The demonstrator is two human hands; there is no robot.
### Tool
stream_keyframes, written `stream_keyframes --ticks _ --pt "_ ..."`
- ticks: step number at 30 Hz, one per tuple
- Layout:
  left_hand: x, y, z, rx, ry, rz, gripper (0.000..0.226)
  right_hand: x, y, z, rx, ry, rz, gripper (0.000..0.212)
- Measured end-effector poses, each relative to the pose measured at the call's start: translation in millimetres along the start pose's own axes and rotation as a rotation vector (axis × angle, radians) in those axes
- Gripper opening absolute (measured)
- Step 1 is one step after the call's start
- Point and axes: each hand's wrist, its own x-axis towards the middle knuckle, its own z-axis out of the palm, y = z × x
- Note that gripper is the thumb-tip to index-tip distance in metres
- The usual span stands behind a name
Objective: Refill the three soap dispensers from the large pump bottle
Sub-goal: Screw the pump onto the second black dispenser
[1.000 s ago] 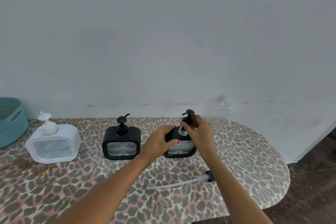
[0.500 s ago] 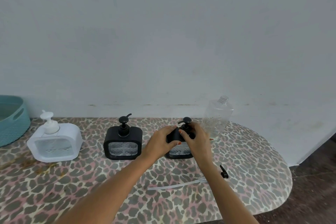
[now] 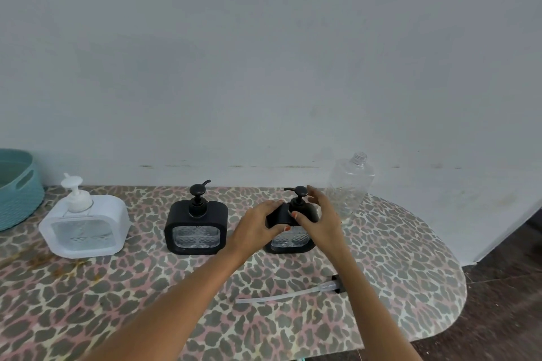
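Note:
Three square dispensers stand in a row on the leopard-print table: a white dispenser (image 3: 79, 224) at the left, a black dispenser (image 3: 196, 224) in the middle, and a right black dispenser (image 3: 290, 242). My left hand (image 3: 258, 226) grips the right one's top left corner. My right hand (image 3: 321, 220) has its thumb at the pump base and its fingers curved behind the black pump head (image 3: 299, 191). The large clear bottle (image 3: 349, 190) stands capless behind my right hand and looks nearly empty. Its pump with the long tube (image 3: 289, 296) lies on the table near my right forearm.
A teal basket (image 3: 17, 187) sits at the far left against the grey wall. The table (image 3: 88, 302) ends in a rounded edge at the right, with dark floor (image 3: 504, 316) beyond it.
The pump of the right black dispenser went from raised above the neck to seated on it. My right fingers have come off the pump head, which now shows.

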Motion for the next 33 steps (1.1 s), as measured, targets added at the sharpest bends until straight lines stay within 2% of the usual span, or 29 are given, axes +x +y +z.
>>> stream_keyframes --ticks 4,11,15,19,23,27,33 --pt "-1 0 0 -0.001 0.002 0.009 0.055 2 -3 -10 0.060 -0.112 0.001 0.039" --pt "0 0 0 0.015 0.000 0.005 0.057 4 -2 2 0.066 0.045 0.028 0.031" --pt "0 -1 0 0.020 0.002 0.004 0.057 3 -3 10 0.047 0.085 0.044 0.034" --pt "0 -1 0 0.003 0.003 0.011 0.055 2 -2 4 0.036 0.007 0.012 0.052" --pt "0 -2 0 -0.011 0.003 0.010 0.055 4 -4 -3 0.045 -0.094 0.018 0.037" --pt "0 -1 1 -0.013 0.001 0.009 0.055 5 -6 0 -0.003 -0.026 0.017 0.032" --pt "0 -3 1 0.011 -0.004 0.011 0.056 6 -7 14 -0.072 0.068 0.107 0.040"
